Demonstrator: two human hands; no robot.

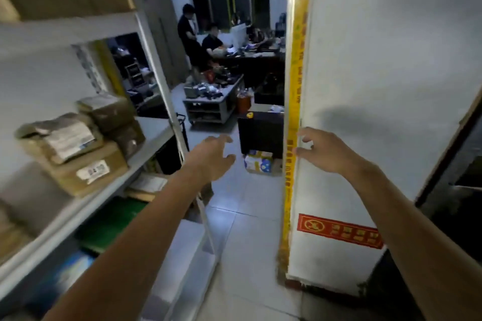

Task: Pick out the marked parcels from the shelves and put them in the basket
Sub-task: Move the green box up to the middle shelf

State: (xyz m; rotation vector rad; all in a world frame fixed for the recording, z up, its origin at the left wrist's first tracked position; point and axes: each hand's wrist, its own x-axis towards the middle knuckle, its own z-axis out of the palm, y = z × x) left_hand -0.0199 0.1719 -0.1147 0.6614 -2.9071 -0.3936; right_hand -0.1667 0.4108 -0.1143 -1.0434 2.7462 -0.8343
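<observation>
The parcels lay stacked on the shelf, well left of the left hand, long axes roughly along the shelf edge, labels facing the aisle. That hand hung wide, holding nothing. The right hand, fingers spread, touched the taped wall edge.

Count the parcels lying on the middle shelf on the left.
4: a labelled bag atop a cardboard box in front, a wrapped parcel atop a darker parcel behind them. Others may be hidden further left, where the view blurs.
</observation>
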